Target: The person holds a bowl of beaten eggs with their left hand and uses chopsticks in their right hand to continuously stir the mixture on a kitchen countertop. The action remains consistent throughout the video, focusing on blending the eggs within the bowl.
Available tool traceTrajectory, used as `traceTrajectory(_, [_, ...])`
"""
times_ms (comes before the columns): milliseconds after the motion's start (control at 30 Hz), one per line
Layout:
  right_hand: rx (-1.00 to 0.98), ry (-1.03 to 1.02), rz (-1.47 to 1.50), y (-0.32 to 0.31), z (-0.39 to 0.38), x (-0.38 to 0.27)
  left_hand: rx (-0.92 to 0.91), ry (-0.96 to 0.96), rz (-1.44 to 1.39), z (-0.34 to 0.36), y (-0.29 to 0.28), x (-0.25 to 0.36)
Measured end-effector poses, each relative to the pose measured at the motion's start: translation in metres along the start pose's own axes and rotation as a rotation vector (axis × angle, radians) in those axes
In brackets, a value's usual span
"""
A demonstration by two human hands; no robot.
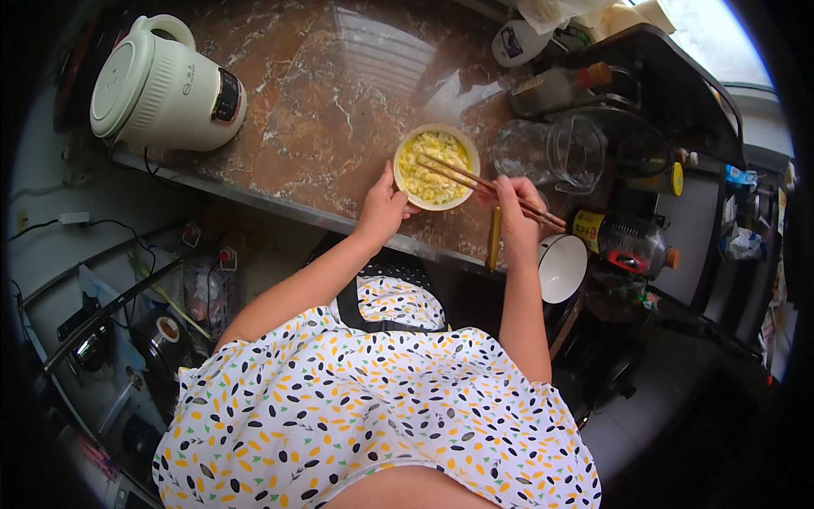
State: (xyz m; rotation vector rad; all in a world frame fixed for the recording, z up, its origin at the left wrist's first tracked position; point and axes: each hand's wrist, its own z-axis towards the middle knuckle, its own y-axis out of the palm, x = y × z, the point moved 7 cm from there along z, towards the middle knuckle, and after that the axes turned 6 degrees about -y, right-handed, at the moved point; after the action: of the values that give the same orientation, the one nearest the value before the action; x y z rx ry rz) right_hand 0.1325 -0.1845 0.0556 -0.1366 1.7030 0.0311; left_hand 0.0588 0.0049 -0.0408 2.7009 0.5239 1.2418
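Note:
A round cream bowl (pixel 441 207) sits near the counter's front edge. In it lies a soft, chopped-looking mixture (pixel 424 174), yellow and white with green flecks. My left hand (pixel 383 210) is closed on the bowl's near left side, fingers against its wall. A pair of brown wooden chopsticks (pixel 462 176) is gripped in my right hand (pixel 517 219); their tips reach into the mixture and their back ends stick out to the right. Just left of my right wrist is a narrow yellowish strip (pixel 494 239), whose kind I cannot make out.
A clear glass pitcher (pixel 551 153) lies right of the bowl. Close by my right forearm is a white bowl (pixel 562 270), beside a dark sauce bottle (pixel 623 242). A pale electric kettle (pixel 170 93) stands at the left of the marbled counter (pixel 314 110). Several bottles fill the back right.

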Motion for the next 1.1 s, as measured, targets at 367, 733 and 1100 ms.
traceTrajectory(367, [0.105,0.002,0.017,0.003,-0.012,0.001,0.044,-0.003,0.013,-0.003,0.001,0.006])
traceTrajectory(733, [0.101,-0.008,-0.143,0.005,-0.042,0.017,0.044,-0.056,0.016,-0.003,0.003,0.002])
traceTrajectory(1100, [0.096,-0.02,-0.211,0.018,-0.043,0.025,0.03,-0.031,-0.011,-0.004,0.004,0.004])
